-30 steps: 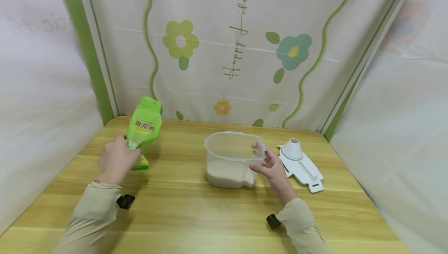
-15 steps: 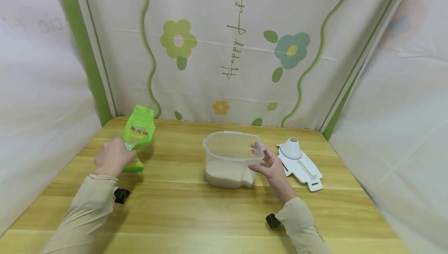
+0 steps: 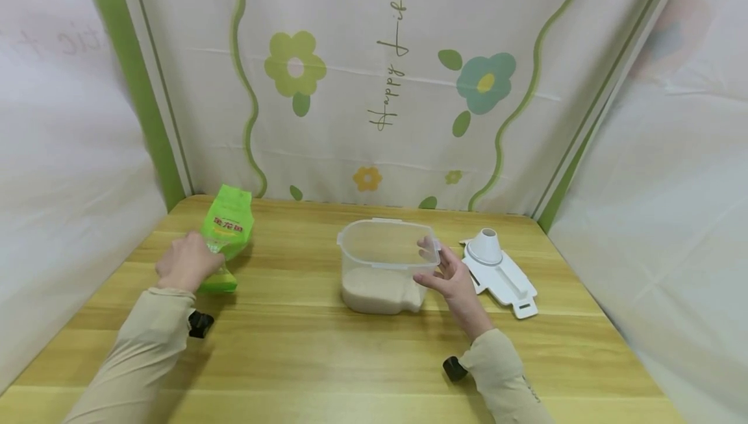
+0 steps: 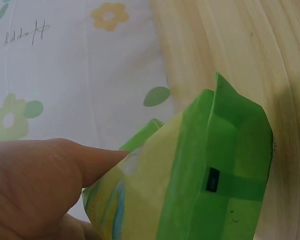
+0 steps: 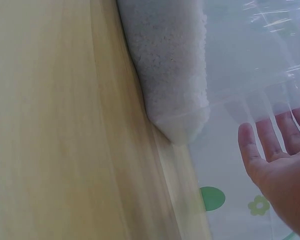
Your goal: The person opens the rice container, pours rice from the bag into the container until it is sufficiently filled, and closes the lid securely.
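Observation:
My left hand [image 3: 189, 261] grips a green rice bag [image 3: 228, 221] at the table's left side; the bag looks slack and leans back, its lower end at the tabletop. The left wrist view has my thumb pressed on the bag's yellow-green side [image 4: 155, 175]. At mid-table stands a clear plastic container [image 3: 380, 264], uncovered, with white rice [image 3: 376, 291] in its lower part. My right hand [image 3: 452, 281] holds its right end, thumb on the near side and fingers round the far side. Through the right wrist camera, the fingertips [image 5: 246, 134] meet the clear wall.
A white lid [image 3: 511, 284] with a cone-shaped spout [image 3: 486, 247] lies right of the container, close behind my right hand. Patterned curtains [image 3: 362, 86] enclose the wooden table [image 3: 327, 365] at the back and both sides.
My left hand has shifted a little left and lowered the rice bag, whose top sank. My right hand stays on the container, which has not visibly moved.

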`<state>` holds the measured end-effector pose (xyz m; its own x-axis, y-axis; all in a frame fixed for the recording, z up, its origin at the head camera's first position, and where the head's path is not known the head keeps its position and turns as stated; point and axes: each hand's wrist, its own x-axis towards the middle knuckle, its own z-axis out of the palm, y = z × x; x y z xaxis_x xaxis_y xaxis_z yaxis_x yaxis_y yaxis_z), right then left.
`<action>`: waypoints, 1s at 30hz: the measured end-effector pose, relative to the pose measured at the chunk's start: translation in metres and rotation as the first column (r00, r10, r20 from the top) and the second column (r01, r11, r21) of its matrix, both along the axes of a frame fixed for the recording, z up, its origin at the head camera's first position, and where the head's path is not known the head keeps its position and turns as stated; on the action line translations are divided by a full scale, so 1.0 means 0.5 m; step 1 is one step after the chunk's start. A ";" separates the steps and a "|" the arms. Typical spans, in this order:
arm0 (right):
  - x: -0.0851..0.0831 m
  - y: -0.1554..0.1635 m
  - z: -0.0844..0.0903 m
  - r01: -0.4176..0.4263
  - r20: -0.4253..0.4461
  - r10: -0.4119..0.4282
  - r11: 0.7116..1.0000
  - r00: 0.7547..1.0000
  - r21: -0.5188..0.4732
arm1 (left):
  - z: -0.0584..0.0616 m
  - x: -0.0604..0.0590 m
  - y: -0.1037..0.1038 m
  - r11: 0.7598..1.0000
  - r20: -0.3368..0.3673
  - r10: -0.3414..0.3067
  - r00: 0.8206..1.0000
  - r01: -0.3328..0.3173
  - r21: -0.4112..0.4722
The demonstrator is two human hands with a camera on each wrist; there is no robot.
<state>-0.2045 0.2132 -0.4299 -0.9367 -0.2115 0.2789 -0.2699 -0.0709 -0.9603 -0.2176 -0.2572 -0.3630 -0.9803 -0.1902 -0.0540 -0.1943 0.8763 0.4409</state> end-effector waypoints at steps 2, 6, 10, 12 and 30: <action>0.001 -0.002 0.002 0.009 0.001 -0.009 1.000 1.000 0.003 | 0.000 -0.003 -0.001 1.000 0.011 -0.003 1.000 0.003 -0.002; 0.003 -0.004 0.006 0.024 0.010 -0.024 1.000 1.000 0.008 | -0.001 -0.008 0.000 1.000 0.031 -0.006 1.000 0.007 -0.004; 0.005 -0.004 0.008 0.031 0.017 -0.032 0.999 0.999 0.014 | 0.001 -0.010 0.001 1.000 0.050 -0.015 0.999 0.015 -0.003; 0.005 -0.004 0.008 0.030 0.016 -0.030 0.999 0.999 0.013 | 0.003 -0.011 0.000 1.000 0.064 -0.022 0.998 0.023 -0.008; 0.005 -0.004 0.007 0.000 0.021 0.000 1.000 1.000 -0.012 | 0.008 -0.002 0.001 0.999 0.060 -0.039 0.997 0.041 -0.022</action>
<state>-0.2021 0.2114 -0.4264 -0.9425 -0.2083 0.2613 -0.2493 -0.0823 -0.9649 -0.2187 -0.2569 -0.3591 -0.9823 -0.1528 -0.1087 -0.1843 0.8938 0.4088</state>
